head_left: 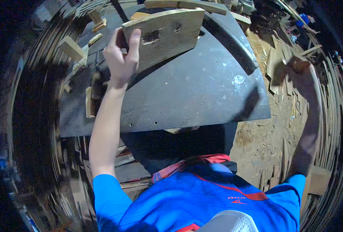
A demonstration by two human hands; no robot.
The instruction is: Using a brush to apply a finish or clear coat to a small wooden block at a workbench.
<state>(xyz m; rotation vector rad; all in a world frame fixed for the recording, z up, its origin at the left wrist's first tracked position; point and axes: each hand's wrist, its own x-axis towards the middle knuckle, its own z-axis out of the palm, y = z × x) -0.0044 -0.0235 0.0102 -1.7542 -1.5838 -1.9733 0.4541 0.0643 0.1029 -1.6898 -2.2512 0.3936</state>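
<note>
My left hand (123, 54) grips the left end of a thick wooden board (167, 42). The board is tilted up on the far part of the dark tabletop (187, 92), and two dark, rough-edged holes or recesses show in its face. My thumb lies across the face near the left hole, while the other fingers are mostly hidden behind the board. Out to the right, beyond the table edge, my right hand (300, 71) is raised. It is blurred and shaded, and looks closed around a dark brownish object whose kind I cannot make out.
A dark, long beam (233, 46) lies on the table's right side. Behind the board are a curved wooden piece (183, 4) and a toothed saw blade (119, 11). Wood blocks (71, 48) and a dark tool (96, 83) lie at left. Planks (276, 62) and shavings cover the ground at right.
</note>
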